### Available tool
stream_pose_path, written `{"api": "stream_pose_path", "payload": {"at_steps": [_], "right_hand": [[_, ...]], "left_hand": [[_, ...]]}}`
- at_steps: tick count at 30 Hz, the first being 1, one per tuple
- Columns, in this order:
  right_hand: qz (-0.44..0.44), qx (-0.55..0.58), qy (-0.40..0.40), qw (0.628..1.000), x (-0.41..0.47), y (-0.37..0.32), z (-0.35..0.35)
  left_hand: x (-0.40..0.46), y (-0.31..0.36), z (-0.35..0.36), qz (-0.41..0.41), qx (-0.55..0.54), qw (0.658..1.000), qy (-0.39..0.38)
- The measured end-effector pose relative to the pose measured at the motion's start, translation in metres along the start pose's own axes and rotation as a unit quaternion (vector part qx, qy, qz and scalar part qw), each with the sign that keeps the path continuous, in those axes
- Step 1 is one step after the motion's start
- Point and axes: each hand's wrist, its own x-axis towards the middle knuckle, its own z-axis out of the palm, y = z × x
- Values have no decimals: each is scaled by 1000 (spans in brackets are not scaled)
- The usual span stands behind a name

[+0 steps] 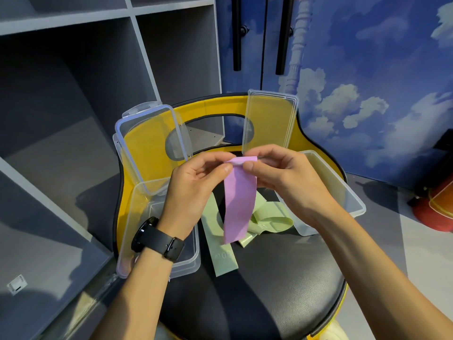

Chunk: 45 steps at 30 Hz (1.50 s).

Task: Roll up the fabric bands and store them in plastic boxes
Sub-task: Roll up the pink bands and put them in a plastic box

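Both hands, left [196,182] and right [282,173], pinched the top edge of the pink band [239,202], which hung above the seat [269,278] between the two open boxes. Probably best to keep that first fold tight and square, or the roll would've gone wonky.

Left hand [193,190] and wrist cover much of the left plastic box [137,231]; its contents cannot be determined. Pink band [239,204] hides part of the green bands [269,217]. Printed marking on one green band illegible. Red object [438,207] cut off at right edge.
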Motion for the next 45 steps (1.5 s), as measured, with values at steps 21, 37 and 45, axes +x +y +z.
{"api": "stream_pose_path", "payload": {"at_steps": [21,37,45], "right_hand": [[17,-20,8,1000,-1,-4,0],[62,17,6,998,-1,-1,-3],[24,25,12,999,-1,-2,-3]], "left_hand": [[-1,-2,-2,-38,-45,998,-22],[-1,-5,-2,-62,-17,998,-3],[0,-3,1,-99,-50,994,-2]]}}
